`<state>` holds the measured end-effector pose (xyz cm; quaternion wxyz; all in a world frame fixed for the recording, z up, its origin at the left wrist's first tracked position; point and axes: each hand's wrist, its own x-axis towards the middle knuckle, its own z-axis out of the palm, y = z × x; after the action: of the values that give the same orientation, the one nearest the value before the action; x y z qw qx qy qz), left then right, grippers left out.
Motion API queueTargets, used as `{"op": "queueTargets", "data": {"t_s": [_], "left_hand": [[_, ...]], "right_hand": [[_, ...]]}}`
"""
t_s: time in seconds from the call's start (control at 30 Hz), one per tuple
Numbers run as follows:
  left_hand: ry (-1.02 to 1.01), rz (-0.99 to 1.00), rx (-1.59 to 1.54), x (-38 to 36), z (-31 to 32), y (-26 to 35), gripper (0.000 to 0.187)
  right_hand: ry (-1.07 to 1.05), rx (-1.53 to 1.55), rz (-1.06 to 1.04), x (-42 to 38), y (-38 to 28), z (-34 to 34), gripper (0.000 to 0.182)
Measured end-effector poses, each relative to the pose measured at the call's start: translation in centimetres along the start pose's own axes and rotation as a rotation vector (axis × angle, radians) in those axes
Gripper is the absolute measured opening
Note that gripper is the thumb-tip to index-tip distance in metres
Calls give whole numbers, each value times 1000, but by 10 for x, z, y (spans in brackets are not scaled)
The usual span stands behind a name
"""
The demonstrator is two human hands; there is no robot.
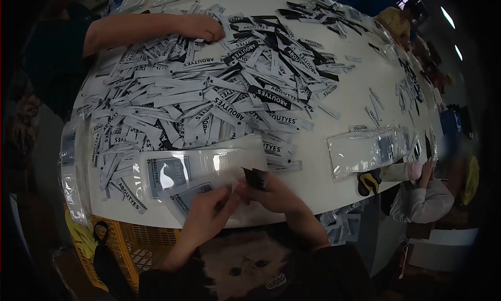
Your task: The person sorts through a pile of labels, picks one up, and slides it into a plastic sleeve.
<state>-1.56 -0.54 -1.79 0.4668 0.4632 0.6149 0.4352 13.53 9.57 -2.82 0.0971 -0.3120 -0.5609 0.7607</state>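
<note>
Left hand pinched on the near edge of a clear bag, fingers curled; right hand closed on a small dark label, held at the bag's right end. Bag lies on the worktop at its near edge, just in front of the big label pile, with printed cards visible inside. Another person's hand rests on the far side of the pile; more filled bags right of the bag.
</note>
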Motion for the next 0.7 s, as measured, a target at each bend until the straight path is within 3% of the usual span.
{"op": "queueTargets", "data": {"t_s": [0.03,0.1,0.23,0.3,0.33,0.43,0.5,0.53,0.6,0.7], "left_hand": [[-3,-1,-1,1,-1,-3,18],[57,132,132,3,-2,-10,14],[185,354,345,3,4,-2,13],[186,339,493,-7,2,3,15],[182,338,496,-11,2,5,15],[204,240,464,-17,-1,16,13],[299,616,630,-16,-4,27,14],[290,614,631,-16,-2,33,14],[92,883,701,-13,4,43,19],[-82,873,417,3,8,29,35]], "right_hand": [[2,1,2,1,4,3,18],[62,-119,-358,7,10,12,20],[221,-444,-231,3,5,21,25],[469,-594,-478,6,9,19,32],[472,-591,-478,3,10,19,32],[459,-538,-432,-6,7,12,34],[206,-202,-373,-15,3,3,23],[211,-196,-370,-20,4,4,23],[157,127,-338,-33,8,9,13],[327,240,-422,-49,19,13,18]]}}
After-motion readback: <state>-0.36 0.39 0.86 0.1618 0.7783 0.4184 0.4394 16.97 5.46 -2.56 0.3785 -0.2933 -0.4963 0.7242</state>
